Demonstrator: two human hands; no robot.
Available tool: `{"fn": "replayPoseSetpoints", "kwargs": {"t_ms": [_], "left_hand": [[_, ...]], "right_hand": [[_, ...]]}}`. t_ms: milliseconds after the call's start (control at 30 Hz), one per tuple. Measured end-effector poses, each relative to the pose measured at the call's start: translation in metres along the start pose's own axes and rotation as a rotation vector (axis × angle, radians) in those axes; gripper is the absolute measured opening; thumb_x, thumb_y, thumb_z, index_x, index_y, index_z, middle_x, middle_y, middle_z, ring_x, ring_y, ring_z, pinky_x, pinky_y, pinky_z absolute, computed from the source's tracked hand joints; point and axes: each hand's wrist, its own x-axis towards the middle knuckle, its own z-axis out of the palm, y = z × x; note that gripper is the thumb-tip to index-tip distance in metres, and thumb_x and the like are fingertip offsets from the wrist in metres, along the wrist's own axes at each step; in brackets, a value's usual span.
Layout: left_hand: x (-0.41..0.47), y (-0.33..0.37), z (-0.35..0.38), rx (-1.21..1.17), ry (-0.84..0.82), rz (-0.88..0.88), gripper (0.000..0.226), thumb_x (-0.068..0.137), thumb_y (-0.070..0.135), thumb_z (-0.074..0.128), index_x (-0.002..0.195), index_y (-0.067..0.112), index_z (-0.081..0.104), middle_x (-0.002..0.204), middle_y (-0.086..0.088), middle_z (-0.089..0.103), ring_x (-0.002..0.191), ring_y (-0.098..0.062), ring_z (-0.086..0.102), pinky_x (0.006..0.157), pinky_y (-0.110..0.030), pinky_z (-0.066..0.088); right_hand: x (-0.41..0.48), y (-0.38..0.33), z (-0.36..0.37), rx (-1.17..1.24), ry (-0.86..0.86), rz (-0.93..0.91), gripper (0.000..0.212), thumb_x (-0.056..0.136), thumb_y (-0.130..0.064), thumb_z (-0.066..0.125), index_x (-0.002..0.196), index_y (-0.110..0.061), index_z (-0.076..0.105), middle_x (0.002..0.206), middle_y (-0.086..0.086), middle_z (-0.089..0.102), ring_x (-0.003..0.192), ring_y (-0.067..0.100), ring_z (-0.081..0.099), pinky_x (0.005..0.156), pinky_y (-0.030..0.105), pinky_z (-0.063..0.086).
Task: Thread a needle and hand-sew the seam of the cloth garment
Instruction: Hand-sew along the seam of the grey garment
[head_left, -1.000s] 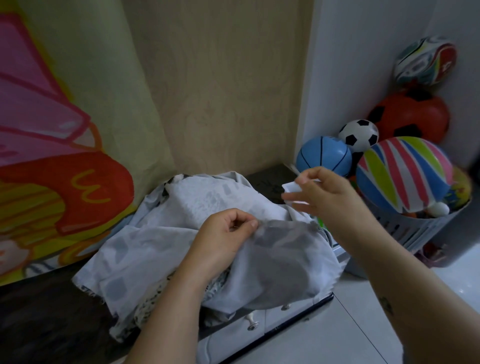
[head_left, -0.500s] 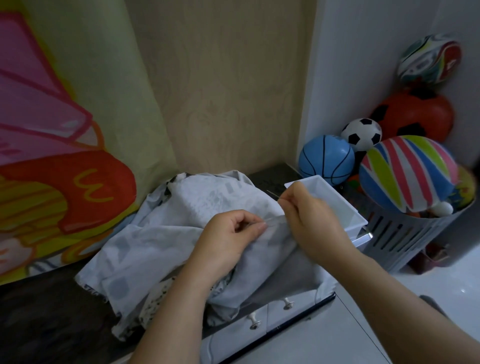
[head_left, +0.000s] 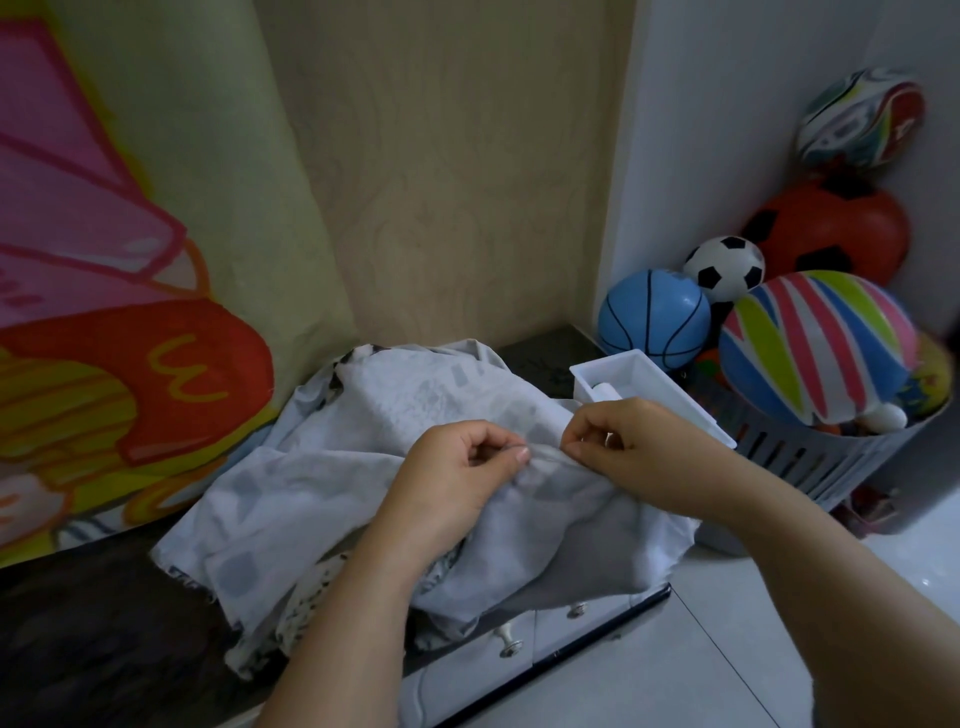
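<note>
Pinching a raised fold of the cloth garment (head_left: 322, 483), the left hand (head_left: 457, 470) has its thumb and forefinger pressed together on the fabric, with the remaining fingers curled in toward the palm. The right hand (head_left: 631, 449) sits just beside it, fingers curled, thumb and forefinger nipped onto the same ridge of cloth close to the left fingertips. Whether a needle or thread lies between those fingertips is too small to tell. The pale garment lies bunched on the dark tabletop (head_left: 78, 649), its front edge hanging over drawer knobs below. A white box (head_left: 670, 395) stands behind the right hand, touching the cloth's far edge. Near it is a slatted basket (head_left: 810, 457) heaped with balls, among them a blue ball (head_left: 654, 319).
</note>
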Motion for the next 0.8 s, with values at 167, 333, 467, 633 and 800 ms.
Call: {"fn": "replayPoseSetpoints", "kwargs": {"t_ms": [167,333,467,633,800], "left_hand": [[0.001,0.0,0.001,-0.015,-0.009,-0.006,0.017,0.085,0.017,0.07,0.074,0.03,0.071,0.074,0.012,0.072,0.077,-0.005,0.066,0.075,-0.021,0.046],[0.0,0.002,0.001,-0.042,-0.034,-0.018,0.019,0.085,0.018,0.07,0.072,0.032,0.072,0.075,0.012,0.072,0.077,-0.003,0.065,0.076,-0.021,0.047],[-0.001,0.003,0.001,-0.06,-0.061,-0.034,0.015,0.087,0.018,0.068,0.076,0.028,0.071,0.074,0.014,0.07,0.077,-0.001,0.064,0.075,-0.019,0.046],[-0.002,0.005,0.0,-0.093,-0.085,-0.047,0.018,0.087,0.017,0.067,0.074,0.029,0.071,0.072,0.015,0.069,0.073,0.001,0.062,0.069,-0.015,0.045],[-0.006,0.012,-0.002,-0.17,-0.169,-0.073,0.015,0.089,0.012,0.063,0.079,0.022,0.069,0.064,0.015,0.066,0.059,0.006,0.057,0.055,-0.007,0.041]], "right_hand": [[0.0,0.001,-0.005,0.054,-0.09,-0.023,0.013,0.091,-0.029,0.058,0.084,-0.039,0.063,0.087,-0.022,0.064,0.08,-0.005,0.058,0.075,0.01,0.044],[0.0,0.004,-0.007,0.073,-0.124,-0.024,0.014,0.091,-0.03,0.058,0.085,-0.04,0.064,0.09,-0.023,0.065,0.085,-0.003,0.058,0.078,0.009,0.045],[-0.001,0.004,-0.009,0.074,-0.146,-0.016,0.013,0.091,-0.033,0.057,0.085,-0.043,0.064,0.092,-0.023,0.064,0.085,-0.003,0.059,0.076,0.009,0.045],[-0.003,0.002,-0.011,0.103,-0.17,-0.009,0.015,0.091,-0.033,0.056,0.084,-0.044,0.063,0.084,-0.027,0.06,0.08,-0.015,0.053,0.069,-0.001,0.04],[-0.005,-0.003,-0.012,0.139,-0.195,-0.021,0.018,0.092,-0.029,0.056,0.084,-0.042,0.065,0.074,-0.036,0.06,0.077,-0.016,0.054,0.067,-0.001,0.04]]}}
